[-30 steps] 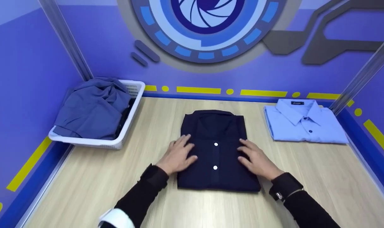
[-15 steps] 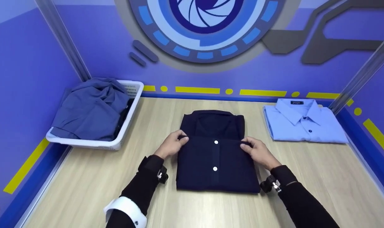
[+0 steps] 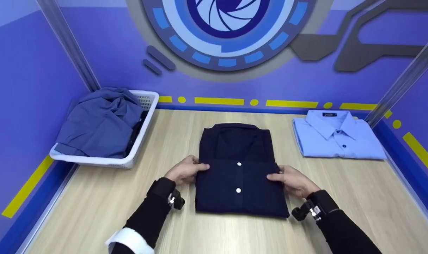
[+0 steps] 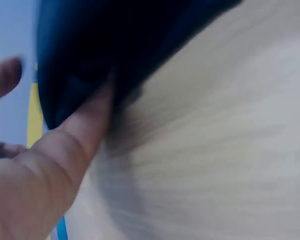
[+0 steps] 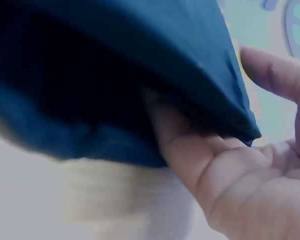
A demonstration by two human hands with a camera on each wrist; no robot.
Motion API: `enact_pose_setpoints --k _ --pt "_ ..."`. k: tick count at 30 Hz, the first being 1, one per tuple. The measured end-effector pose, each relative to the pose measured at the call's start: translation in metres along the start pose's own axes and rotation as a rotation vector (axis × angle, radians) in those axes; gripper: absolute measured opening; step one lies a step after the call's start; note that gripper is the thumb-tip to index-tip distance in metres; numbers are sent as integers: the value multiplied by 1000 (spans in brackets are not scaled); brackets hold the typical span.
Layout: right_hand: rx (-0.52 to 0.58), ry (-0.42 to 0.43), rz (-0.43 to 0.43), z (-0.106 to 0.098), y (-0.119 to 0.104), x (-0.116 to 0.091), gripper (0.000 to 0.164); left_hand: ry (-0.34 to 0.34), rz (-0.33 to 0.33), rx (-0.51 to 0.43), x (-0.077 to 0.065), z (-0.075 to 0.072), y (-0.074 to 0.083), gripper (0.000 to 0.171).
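A folded navy shirt [image 3: 258, 190] with two white buttons lies front up on the table. My left hand [image 3: 184, 171] holds its left side, thumb over the top and fingers under the edge. On the other side, my right hand [image 3: 295, 180] grips the right edge the same way. The left wrist view has the left fingers [image 4: 85, 120] slipped beneath the dark cloth [image 4: 135, 35], which hides their tips. In the right wrist view, the right fingers [image 5: 185, 150] reach into a fold of the shirt [image 5: 190, 55], their tips hidden.
A white plastic basket [image 3: 148, 121] at the back left holds a heap of grey-blue cloth [image 3: 101, 123]. A folded light blue shirt [image 3: 326, 144] lies at the back right of the wooden table [image 3: 235, 234]. Blue-purple panels [image 3: 20, 88] stand around the table's back and sides.
The hands went from lying spread on the shirt to pinching the upper corners of its folded-up front, then moved lower along both side edges. The shirt stays in about the same place.
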State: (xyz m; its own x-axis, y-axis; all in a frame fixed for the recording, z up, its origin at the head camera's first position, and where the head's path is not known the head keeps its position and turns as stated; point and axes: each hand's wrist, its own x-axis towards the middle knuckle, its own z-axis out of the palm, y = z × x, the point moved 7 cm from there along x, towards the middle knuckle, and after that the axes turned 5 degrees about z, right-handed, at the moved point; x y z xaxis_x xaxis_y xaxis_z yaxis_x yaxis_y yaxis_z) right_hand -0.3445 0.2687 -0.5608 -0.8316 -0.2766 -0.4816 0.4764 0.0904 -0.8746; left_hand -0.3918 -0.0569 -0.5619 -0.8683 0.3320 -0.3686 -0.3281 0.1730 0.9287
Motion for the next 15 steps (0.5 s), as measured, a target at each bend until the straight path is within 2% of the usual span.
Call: enact_pose_setpoints --k 2,5,7,9,11,12,15 --pt "21 -52 -5 2 4 -2 52 -56 -15 -15 -5 2 -2 51" --pt "14 -65 -23 3 7 -4 46 -119 6 -12 -11 5 -4 55" --pt "-3 -39 -39 3 8 -4 43 -125 27 8 -13 7 -5 53" --pt "-67 16 -62 3 8 -4 41 -95 33 55 -15 7 -7 49" --pt "-183 111 -83 2 7 -5 33 -41 30 150 -18 7 -7 45" --pt "-261 166 -91 1 6 -7 31 -9 24 233 -20 7 -5 44" --pt "-577 359 -154 3 -4 -15 33 105 66 593 -29 10 7 59"
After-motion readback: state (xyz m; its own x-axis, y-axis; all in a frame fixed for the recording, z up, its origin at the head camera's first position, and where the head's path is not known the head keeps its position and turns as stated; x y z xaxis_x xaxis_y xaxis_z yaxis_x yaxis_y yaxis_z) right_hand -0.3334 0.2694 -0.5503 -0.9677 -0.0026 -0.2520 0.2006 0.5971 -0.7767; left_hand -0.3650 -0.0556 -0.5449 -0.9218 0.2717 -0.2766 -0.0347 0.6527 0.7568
